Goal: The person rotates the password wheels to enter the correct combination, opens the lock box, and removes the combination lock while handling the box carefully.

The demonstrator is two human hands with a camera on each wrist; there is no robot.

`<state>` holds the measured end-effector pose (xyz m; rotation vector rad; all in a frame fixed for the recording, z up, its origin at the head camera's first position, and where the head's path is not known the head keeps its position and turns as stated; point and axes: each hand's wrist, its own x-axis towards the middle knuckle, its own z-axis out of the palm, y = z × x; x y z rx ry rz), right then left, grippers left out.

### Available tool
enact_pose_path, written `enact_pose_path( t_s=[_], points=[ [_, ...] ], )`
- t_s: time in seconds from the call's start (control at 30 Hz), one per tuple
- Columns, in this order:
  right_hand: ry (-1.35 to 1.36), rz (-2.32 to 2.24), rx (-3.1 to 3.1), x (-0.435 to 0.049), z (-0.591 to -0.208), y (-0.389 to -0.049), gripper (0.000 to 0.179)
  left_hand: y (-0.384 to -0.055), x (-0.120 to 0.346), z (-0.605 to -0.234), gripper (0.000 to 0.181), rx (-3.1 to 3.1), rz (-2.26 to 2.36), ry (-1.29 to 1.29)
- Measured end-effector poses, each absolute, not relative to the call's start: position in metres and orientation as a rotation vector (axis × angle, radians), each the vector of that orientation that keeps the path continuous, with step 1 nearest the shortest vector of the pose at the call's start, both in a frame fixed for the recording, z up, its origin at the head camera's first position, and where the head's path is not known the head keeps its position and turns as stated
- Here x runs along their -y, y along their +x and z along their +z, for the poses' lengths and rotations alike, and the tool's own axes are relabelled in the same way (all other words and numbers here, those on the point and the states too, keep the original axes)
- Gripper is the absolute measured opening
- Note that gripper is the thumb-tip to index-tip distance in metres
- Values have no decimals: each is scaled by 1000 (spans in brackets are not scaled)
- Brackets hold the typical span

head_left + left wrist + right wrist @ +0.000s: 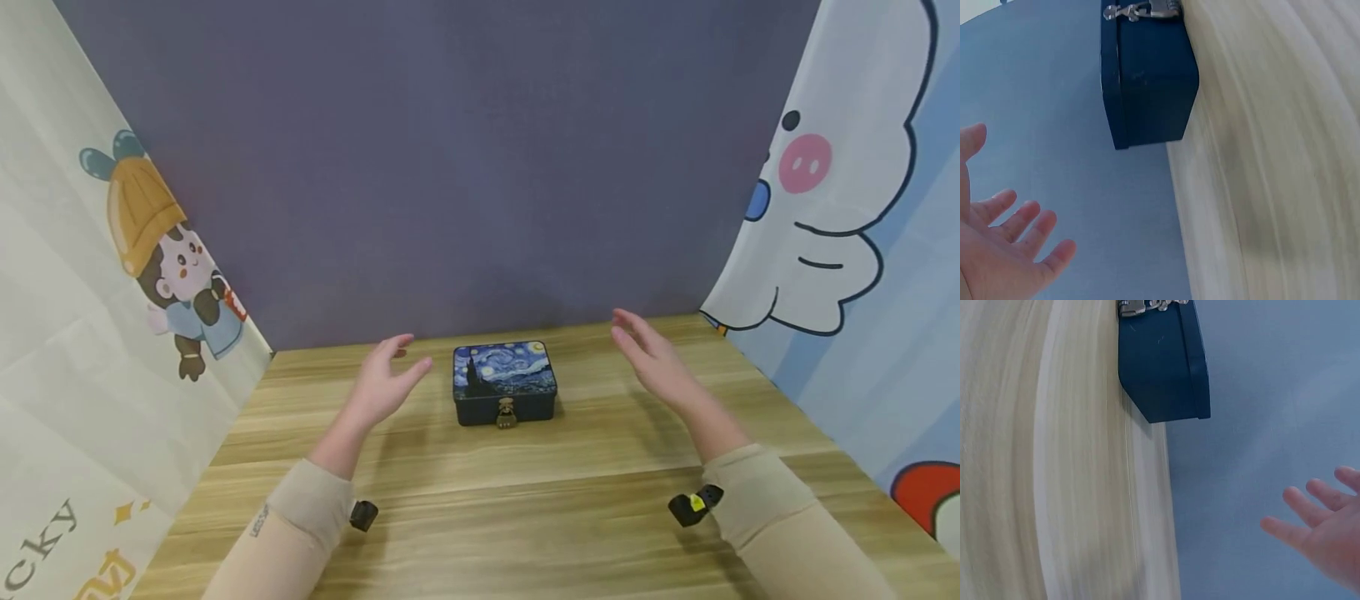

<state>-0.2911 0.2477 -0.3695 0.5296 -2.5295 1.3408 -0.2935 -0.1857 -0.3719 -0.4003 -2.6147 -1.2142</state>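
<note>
A dark blue tin box (504,382) with a swirling starry night painting on its lid sits closed on the wooden table. On its front a metal clasp carries a small combination padlock (507,415). To the left of the box my left hand (381,385) hovers above the table, fingers relaxed and apart from it. My right hand (658,367) is raised on the other side, farther from the box, its fingers loosely extended. Both wrist views show the box's dark side, and neither hand touches anything.
The wood-grain table (480,517) runs back to a grey-blue partition (465,167). Printed curtains flank it, a cartoon child (183,258) on the left curtain and a white pig-nosed figure (840,200) on the right. Small black devices (363,515) sit at both cuffs.
</note>
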Motion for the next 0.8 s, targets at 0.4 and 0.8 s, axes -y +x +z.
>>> enact_pose_path(
  t_s=[0.4, 0.8],
  points=[
    [513, 1496, 2517, -232, -377, -283, 58, -284, 169, -381, 58, 2565, -1302, -492],
    [498, 1546, 2547, -221, -386, -279, 57, -274, 149, -395, 56, 2558, -1433, -456]
  ],
)
